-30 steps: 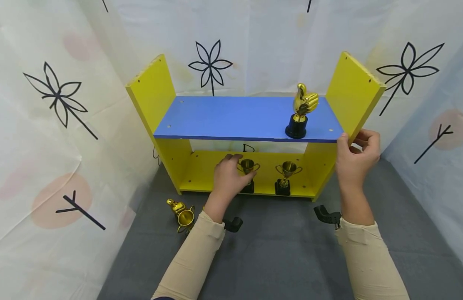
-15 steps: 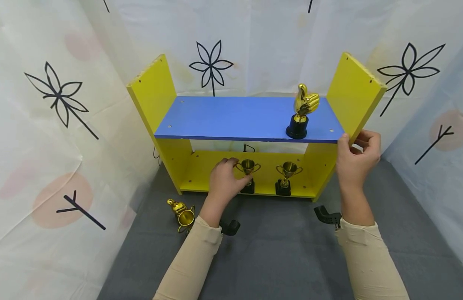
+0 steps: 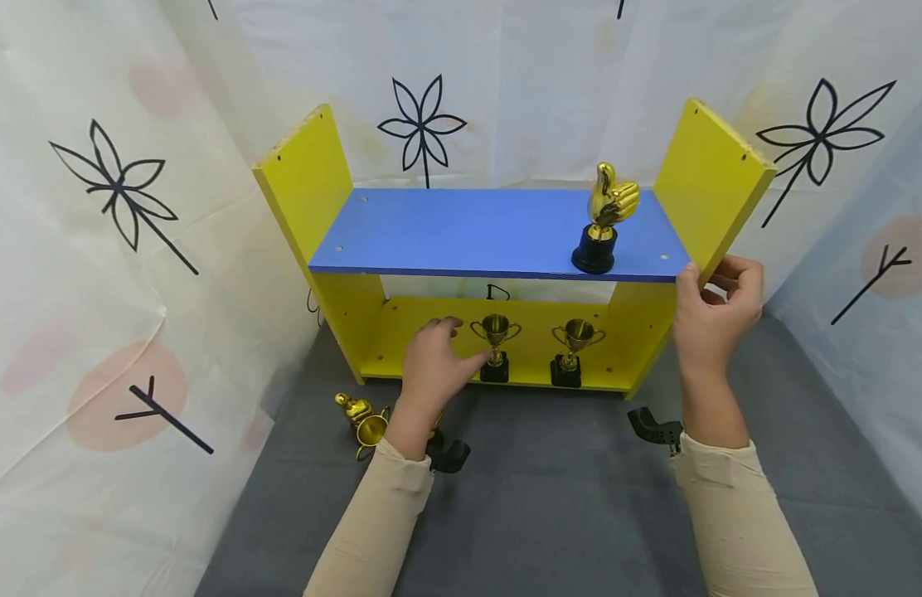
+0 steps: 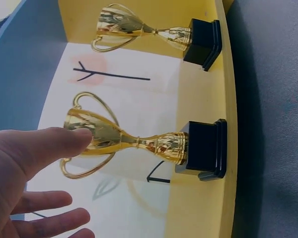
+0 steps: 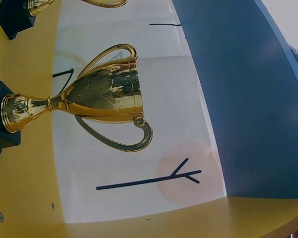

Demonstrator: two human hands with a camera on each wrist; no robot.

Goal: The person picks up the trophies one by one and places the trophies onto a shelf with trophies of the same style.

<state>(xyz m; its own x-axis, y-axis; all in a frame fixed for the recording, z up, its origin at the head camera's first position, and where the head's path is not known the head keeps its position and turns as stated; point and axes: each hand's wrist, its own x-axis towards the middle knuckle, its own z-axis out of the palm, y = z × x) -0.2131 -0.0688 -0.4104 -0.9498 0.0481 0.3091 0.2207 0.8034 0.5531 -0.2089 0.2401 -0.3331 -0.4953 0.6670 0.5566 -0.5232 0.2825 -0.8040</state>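
My left hand [image 3: 440,365] is beside a gold trophy cup [image 3: 496,330], fingers spread and holding nothing. The left wrist view shows the thumb [image 4: 64,144] overlapping the cup's bowl. This trophy stands upright on its black base on the yellow bottom board [image 3: 394,332]. To its right is a matching trophy cup [image 3: 579,336], also upright. My right hand [image 3: 715,319] grips the front edge of the yellow right side panel [image 3: 710,182] at the height of the blue shelf board [image 3: 461,228]. A gold thumbs-up trophy [image 3: 610,203] stands on the blue board's right part.
On the grey floor cloth [image 3: 550,497] at front left are more gold trophies [image 3: 370,429], partly hidden behind my left forearm. The shelf's yellow left side panel [image 3: 304,182] rises beyond my left hand. White printed fabric [image 3: 506,83] encloses the back and sides.
My left hand has let go of the left trophy cup and drawn back to the left, its fingers opening. The trophy stays on the bottom board. My right hand keeps its grip.
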